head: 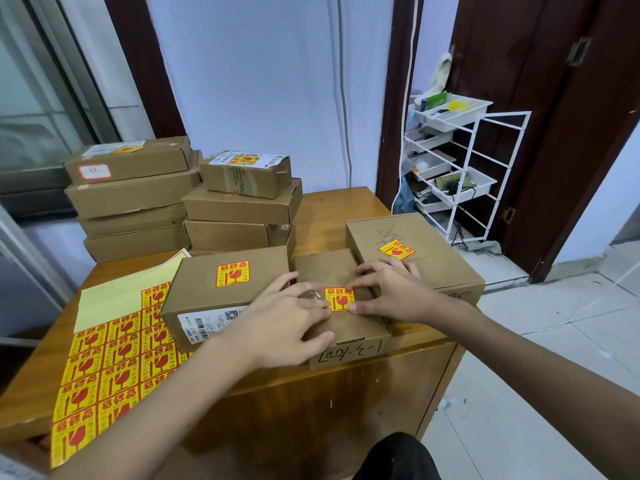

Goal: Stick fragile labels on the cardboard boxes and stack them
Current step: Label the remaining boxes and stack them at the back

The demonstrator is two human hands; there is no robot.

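Both hands are on the middle box (341, 299), which sits at the front edge of the tabletop (332, 206) between two boxes that already carry labels. A red-and-yellow fragile label (339, 298) lies on its lid, and the step in hand looks like smoothing that label down.

The left hand (289, 323) lies flat across the near left part of the lid, fingers nearly straight, fingertips touching the label's left edge; it holds nothing. The right hand (388, 292) rests on the right part of the lid with fingers spread and slightly bent, thumb tip at the label's lower right corner and a fingertip at its top edge; it too presses rather than grips.

The left box (221, 292) has its label on top and touches the middle box. The right box (412, 258) is labelled too and stands just behind the right hand. The label sheet (114, 348) lies at the left of the tabletop, partly under the left box, with many labels left. Two stacks of boxes (187, 202) stand at the back left.

Once the label is rubbed flat, the next move probably calls for both hands to take the middle box by its sides and carry it to a stack. The top boxes there are small, so it will need careful centring.
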